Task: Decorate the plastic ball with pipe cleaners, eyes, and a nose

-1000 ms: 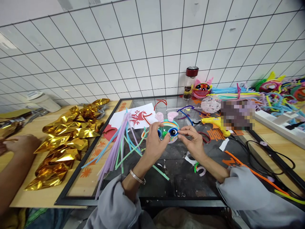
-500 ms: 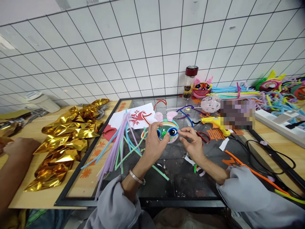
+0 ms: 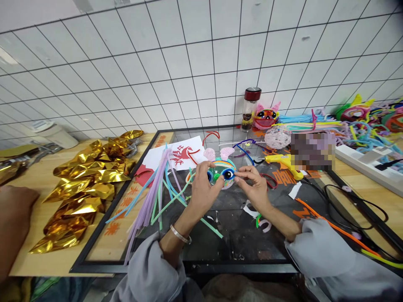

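A small round craft face (image 3: 220, 171) with blue eyes, a green nose and pink ears sits between my two hands over the dark glass mat (image 3: 233, 235). My left hand (image 3: 204, 189) grips its left side with thumb and fingers closed round it. Pinched fingers of my right hand (image 3: 253, 184) press at the face's right eye. A bundle of lilac, blue and green pipe cleaners (image 3: 154, 195) lies fanned out just left of my left hand.
Crumpled gold foil (image 3: 82, 184) covers the wooden table at left, beside another person's arm (image 3: 12, 218). A yellow glue gun (image 3: 283, 161), red-lidded jar (image 3: 251, 108), finished pink craft face (image 3: 267, 117), pipe-cleaner piles (image 3: 355, 121) and black cable (image 3: 355, 201) lie at right.
My hands stay on the craft face with small finger shifts at its right eye. The other person's hand at far left has drawn back toward the frame edge.
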